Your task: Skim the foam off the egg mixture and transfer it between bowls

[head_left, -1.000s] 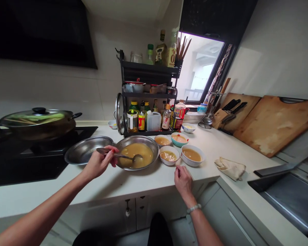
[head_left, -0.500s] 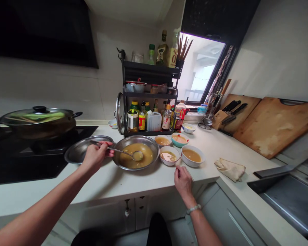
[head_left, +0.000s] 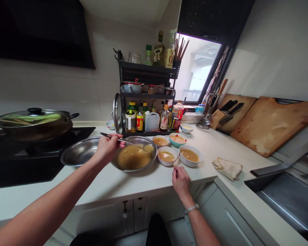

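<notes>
My left hand is closed round the handle of a metal ladle. The ladle's scoop is over the right side of a wide steel basin of yellowish-brown soup, near the rim. Right of the basin stands a small white bowl with broth in it. My right hand rests as a loose fist at the counter's front, just below that bowl, with no object visible in it. A larger white bowl, a small bowl and a turquoise bowl hold similar liquid.
An empty steel basin sits left, by a lidded pan on the black stove. Behind is a black rack of bottles. Rightward are a folded cloth, a knife block, cutting boards and a sink.
My left hand has moved right with the ladle, and its scoop has gone from the middle of the soup to the basin's right side. My right hand stays by the small bowl.
</notes>
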Demonstrator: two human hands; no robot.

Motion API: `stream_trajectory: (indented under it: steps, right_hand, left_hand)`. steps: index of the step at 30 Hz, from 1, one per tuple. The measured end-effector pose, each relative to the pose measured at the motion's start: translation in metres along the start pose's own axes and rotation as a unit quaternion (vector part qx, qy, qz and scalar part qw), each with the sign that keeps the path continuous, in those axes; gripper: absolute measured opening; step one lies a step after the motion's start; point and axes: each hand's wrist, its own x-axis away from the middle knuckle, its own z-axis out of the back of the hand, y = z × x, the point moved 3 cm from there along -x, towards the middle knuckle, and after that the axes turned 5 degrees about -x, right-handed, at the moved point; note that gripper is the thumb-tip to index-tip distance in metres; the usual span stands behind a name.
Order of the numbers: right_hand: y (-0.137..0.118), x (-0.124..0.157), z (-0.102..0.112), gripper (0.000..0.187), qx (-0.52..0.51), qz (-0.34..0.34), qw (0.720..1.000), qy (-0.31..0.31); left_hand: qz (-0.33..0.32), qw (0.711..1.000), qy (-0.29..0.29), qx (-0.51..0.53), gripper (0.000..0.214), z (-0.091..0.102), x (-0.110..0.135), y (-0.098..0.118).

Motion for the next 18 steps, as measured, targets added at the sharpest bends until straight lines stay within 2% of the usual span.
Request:
stream_trajectory:
  steps: [5,10,12,15,17,18]
  right_hand:
    - [-0.001,0.0,0.001,0.02,0.002,0.005,1.0,0.004]
    - [-0.002,0.0,0.001,0.021,0.003,-0.001,1.0,0.001]
    - [-0.002,0.0,0.001,0.021,0.002,-0.004,1.0,0.001]
    - [-0.002,0.0,0.0,0.021,-0.002,-0.006,1.0,0.002]
    - [-0.001,0.0,0.0,0.021,-0.004,-0.006,1.0,0.003]
    - [-0.001,0.0,0.0,0.021,-0.004,-0.006,1.0,0.002]
  left_hand:
    - [-0.033,0.999,-0.03,-0.004,0.011,-0.039,0.003,-0.004]
    - [-0.099,0.986,-0.123,-0.055,0.012,-0.071,0.018,-0.018]
    - [-0.159,0.966,-0.17,-0.114,0.016,-0.076,0.027,-0.024]
    - [-0.275,0.913,-0.238,-0.187,0.019,-0.073,0.039,-0.028]
    - [-0.33,0.888,-0.255,-0.194,0.018,-0.065,0.045,-0.026]
    - [-0.342,0.887,-0.249,-0.187,0.018,-0.059,0.046,-0.023]
